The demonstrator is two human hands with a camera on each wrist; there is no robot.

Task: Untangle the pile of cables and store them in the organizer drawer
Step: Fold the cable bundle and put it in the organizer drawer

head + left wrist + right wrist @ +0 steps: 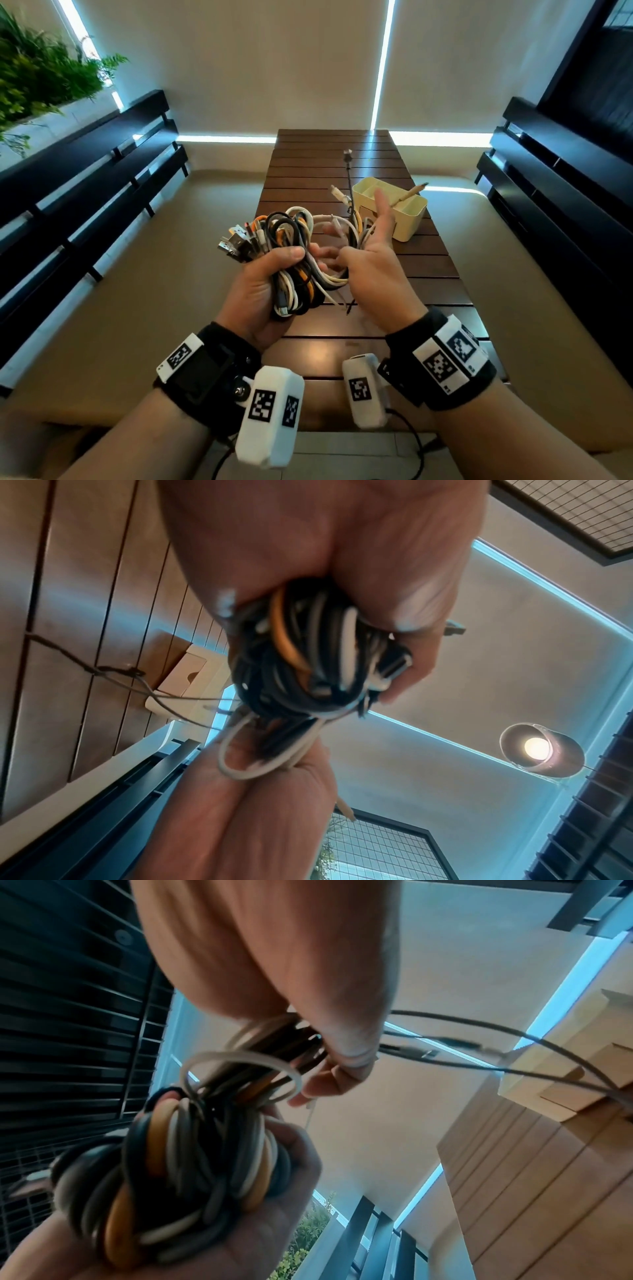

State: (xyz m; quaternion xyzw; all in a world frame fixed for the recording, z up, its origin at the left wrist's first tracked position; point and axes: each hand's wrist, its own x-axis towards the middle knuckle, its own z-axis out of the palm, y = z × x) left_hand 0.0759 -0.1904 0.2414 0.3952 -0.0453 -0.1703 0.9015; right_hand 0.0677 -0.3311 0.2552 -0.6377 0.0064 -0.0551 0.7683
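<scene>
My left hand (270, 277) grips a thick tangled bundle of cables (291, 236), white, black and orange, above the near part of the table, with several plugs sticking out to the left. My right hand (366, 263) is beside it on the right. Its thumb and lower fingers pinch white strands (260, 1061) of the bundle, and the index finger points up. The cream organizer (409, 228) stands behind the right hand. A beige-plugged cable (409, 197) lies across its rim. A thin dark cable (349, 178) trails from the bundle along the table.
The slatted wooden table (322, 161) is narrow and runs away from me. Dark benches stand along the left (85, 192) and right (565, 192). A green plant (41, 75) grows at the far left. A lit lamp (537, 746) hangs overhead.
</scene>
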